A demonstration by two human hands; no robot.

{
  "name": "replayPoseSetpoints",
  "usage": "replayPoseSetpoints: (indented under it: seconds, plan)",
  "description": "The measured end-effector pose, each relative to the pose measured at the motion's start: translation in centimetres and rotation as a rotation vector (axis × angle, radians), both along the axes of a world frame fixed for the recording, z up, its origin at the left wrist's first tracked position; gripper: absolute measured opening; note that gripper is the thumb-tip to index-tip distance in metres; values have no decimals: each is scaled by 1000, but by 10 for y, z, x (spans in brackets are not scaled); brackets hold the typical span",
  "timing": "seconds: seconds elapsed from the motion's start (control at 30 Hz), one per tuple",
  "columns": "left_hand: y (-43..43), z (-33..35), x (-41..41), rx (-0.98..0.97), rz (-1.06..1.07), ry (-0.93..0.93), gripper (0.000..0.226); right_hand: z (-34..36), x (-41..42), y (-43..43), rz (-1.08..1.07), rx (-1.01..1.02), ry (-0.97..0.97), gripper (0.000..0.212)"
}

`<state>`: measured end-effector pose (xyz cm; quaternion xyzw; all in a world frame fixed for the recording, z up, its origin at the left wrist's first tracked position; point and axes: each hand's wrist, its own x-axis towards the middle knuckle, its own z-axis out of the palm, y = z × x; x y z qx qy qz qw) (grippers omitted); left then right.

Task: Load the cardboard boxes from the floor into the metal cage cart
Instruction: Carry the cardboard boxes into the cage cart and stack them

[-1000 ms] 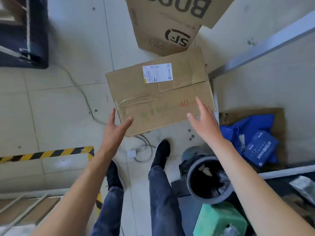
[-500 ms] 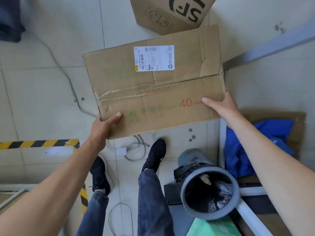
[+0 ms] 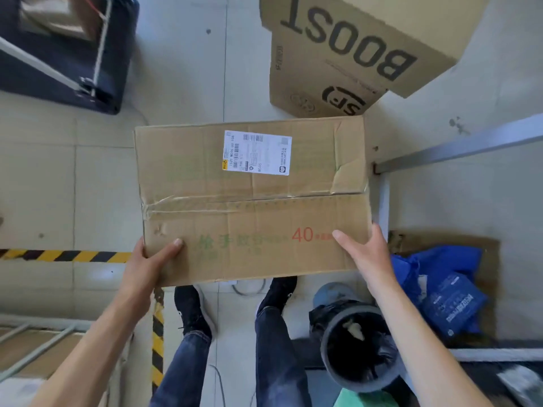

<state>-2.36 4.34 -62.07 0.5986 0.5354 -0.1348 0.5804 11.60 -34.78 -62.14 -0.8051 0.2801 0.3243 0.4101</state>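
The left hand (image 3: 147,265) and right hand (image 3: 367,257) each grip a near corner of the cardboard box (image 3: 252,207), thumbs on top, probably to balance its broad, flat bulk. It hangs above the tiled floor (image 3: 182,69), over the person's shoes. The taped flaps are creased and dented.
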Motion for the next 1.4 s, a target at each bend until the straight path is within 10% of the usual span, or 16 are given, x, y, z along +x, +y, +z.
replayPoseSetpoints:
  seconds: [0.4, 0.7, 1.4]
  plan:
    - [170, 243, -102, 41, -10, -130, 75, 233, -73, 178, 161, -18, -166, 65]
    - [250, 409, -251, 268, 240, -303, 49, 376, -157, 303, 306, 156, -324, 67]
    - [116, 579, -703, 599, 1049, -374, 49, 545, -433, 465, 1093, 585, -374, 49]
